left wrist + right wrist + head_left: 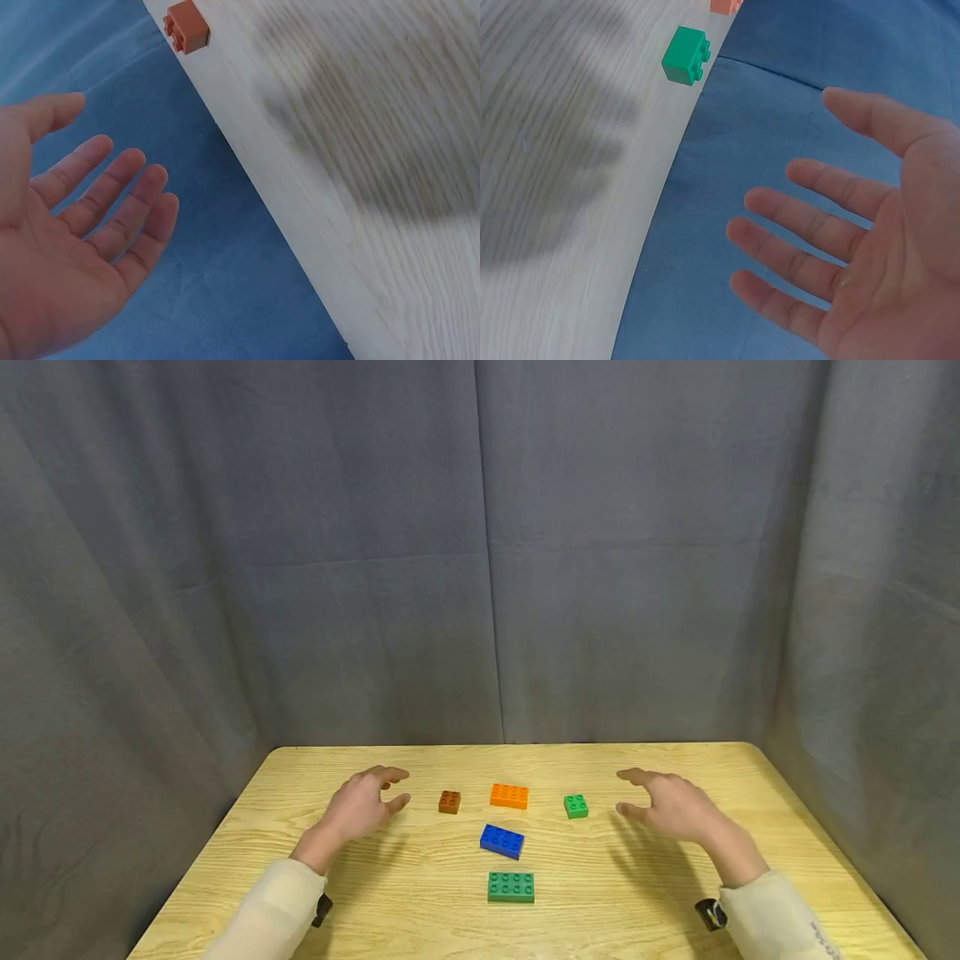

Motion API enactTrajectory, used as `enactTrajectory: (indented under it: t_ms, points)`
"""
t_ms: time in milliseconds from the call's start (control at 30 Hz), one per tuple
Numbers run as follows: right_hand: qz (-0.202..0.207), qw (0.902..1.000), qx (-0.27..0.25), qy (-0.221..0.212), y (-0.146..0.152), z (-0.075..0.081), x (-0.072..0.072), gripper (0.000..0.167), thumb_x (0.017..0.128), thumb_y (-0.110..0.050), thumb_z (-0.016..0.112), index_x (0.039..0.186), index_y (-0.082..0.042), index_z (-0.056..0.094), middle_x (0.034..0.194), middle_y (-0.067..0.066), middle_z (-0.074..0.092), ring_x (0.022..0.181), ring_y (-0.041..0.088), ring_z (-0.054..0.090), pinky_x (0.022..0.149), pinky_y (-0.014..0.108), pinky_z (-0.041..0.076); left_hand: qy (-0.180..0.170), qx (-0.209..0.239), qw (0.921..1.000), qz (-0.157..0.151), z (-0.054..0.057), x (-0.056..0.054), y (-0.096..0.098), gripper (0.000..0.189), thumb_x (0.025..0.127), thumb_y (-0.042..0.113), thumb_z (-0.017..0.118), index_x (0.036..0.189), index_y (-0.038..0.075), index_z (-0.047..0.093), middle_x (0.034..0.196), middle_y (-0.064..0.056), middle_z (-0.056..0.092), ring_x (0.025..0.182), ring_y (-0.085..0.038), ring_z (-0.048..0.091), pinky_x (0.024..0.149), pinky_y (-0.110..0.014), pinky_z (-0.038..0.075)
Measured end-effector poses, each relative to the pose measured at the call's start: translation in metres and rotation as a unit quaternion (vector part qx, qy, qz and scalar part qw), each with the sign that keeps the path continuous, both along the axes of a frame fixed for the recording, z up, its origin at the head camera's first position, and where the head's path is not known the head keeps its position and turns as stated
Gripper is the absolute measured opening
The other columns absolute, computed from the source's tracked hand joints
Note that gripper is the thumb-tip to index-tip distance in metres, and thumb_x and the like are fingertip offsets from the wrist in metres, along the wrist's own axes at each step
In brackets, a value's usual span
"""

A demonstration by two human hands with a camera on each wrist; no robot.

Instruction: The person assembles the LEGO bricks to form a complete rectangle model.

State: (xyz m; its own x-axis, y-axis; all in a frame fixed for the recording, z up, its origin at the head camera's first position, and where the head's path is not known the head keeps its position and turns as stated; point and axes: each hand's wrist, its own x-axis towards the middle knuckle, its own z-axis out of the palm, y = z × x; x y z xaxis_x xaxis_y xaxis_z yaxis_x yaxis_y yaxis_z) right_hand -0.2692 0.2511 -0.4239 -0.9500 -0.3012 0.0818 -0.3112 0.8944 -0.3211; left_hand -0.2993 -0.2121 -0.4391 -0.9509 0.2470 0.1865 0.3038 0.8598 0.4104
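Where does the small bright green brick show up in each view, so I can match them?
Head: the small bright green brick is in the lower half, right of centre, between the orange brick and the right hand.
Left wrist: not in it; the only brick shown is the brown brick.
Right wrist: near the top, left of centre.
Shared landmark: the table, its edge against the curtain.

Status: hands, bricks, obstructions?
Left hand empty, nearest brown brick. Right hand empty, nearest small bright-green brick. Nothing visible between either hand and its brick.
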Motion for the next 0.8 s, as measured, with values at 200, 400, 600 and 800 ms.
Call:
enactTrajectory:
  t_ms: [200, 400, 600, 800]
  points:
    - [0.010, 0.9999, -0.007, -0.001, -0.003, -0.001, 0.002, 0.058, 0.093, -0.040, 0.068, 0.141, -0.008, 0.055, 0.130, 0.020, 0.066, 0.114, 0.044, 0.064, 0.091, 0.061, 0.051, 0.001, 0.023, 0.9996, -0.015, -0.006, 0.002, 0.006, 0.037, 0.093, 0.026, 0.071, 0.128, 0.014, 0.067, 0.128, -0.009, 0.067, 0.110, -0.030, 0.067, 0.086, -0.049, 0.055]
    - [0.022, 0.9996, -0.012, 0.009, -0.007, -0.002, 0.004, 0.057, 0.093, -0.039, 0.068, 0.139, -0.007, 0.057, 0.128, 0.020, 0.067, 0.115, 0.043, 0.064, 0.095, 0.060, 0.050, 0.001, 0.042, 0.9989, -0.023, -0.009, 0.005, 0.014, 0.032, 0.093, 0.025, 0.072, 0.124, 0.017, 0.069, 0.122, -0.005, 0.069, 0.105, -0.026, 0.068, 0.084, -0.046, 0.056]
    - [0.032, 0.9993, -0.019, 0.000, -0.012, -0.005, 0.006, 0.055, 0.094, -0.037, 0.068, 0.138, -0.007, 0.058, 0.127, 0.019, 0.067, 0.115, 0.041, 0.065, 0.096, 0.059, 0.050, 0.006, 0.053, 0.9981, -0.031, -0.014, 0.006, 0.020, 0.029, 0.092, 0.024, 0.072, 0.120, 0.016, 0.071, 0.118, -0.004, 0.071, 0.101, -0.026, 0.068, 0.082, -0.043, 0.056]
    - [0.049, 0.9984, -0.030, -0.001, -0.015, -0.008, 0.009, 0.052, 0.094, -0.036, 0.069, 0.135, -0.006, 0.060, 0.128, 0.016, 0.068, 0.113, 0.037, 0.066, 0.092, 0.054, 0.053, 0.001, 0.067, 0.9966, -0.049, -0.019, 0.007, 0.027, 0.028, 0.092, 0.022, 0.073, 0.119, 0.016, 0.071, 0.118, -0.002, 0.071, 0.099, -0.023, 0.068, 0.082, -0.040, 0.056]
